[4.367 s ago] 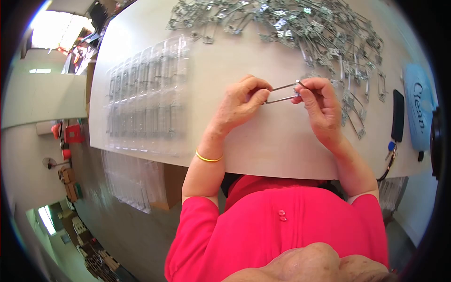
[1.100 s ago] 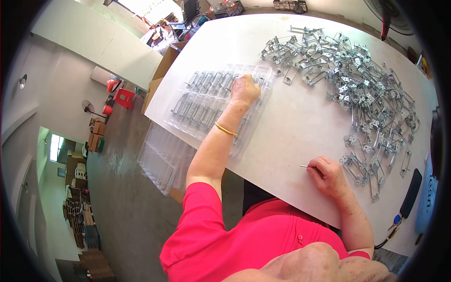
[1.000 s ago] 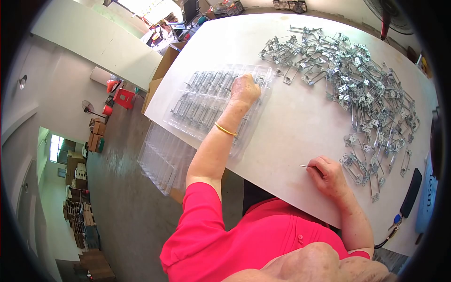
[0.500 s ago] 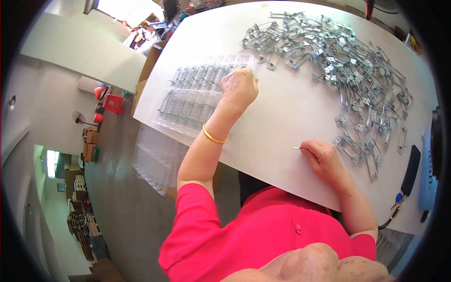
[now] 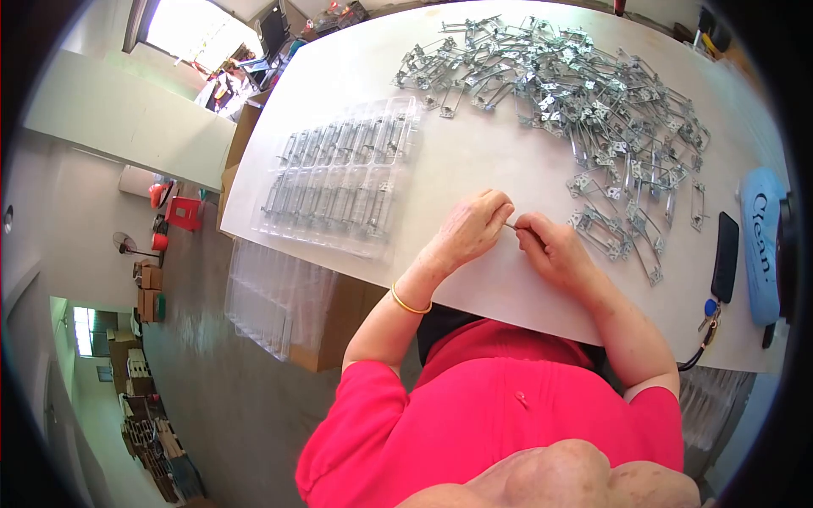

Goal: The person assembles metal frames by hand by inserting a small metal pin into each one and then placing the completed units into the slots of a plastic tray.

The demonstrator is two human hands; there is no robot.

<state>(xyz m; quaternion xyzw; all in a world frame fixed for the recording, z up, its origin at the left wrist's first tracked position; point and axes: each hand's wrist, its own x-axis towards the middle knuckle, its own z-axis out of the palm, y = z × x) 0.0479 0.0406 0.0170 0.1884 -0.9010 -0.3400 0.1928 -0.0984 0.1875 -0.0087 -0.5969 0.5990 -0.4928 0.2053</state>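
Note:
My left hand (image 5: 478, 225) is closed, its fingertips pinching one end of a thin metal rod (image 5: 510, 226). The other end sits between the thumb and fingers of my right hand (image 5: 555, 250). Most of the rod is hidden by the fingers. Left of my hands lies a clear plastic tray (image 5: 326, 244), its slots in two rows filled with metal wire-and-bracket pieces (image 5: 318, 201). Beyond my right hand spreads a large heap of similar loose metal pieces (image 5: 584, 102), a few of them close to its knuckles.
A black phone-like object (image 5: 725, 254) and a key ring with a blue tag (image 5: 710, 308) lie at the right. Behind them stands a blue package (image 5: 762, 245). Below the table's left edge are stacked clear trays (image 5: 271, 296) and a cardboard box (image 5: 339, 326).
My left hand has come away from the filled tray to meet my right hand and now grips the rod too. My right hand still holds the rod. The camera view has shifted slightly.

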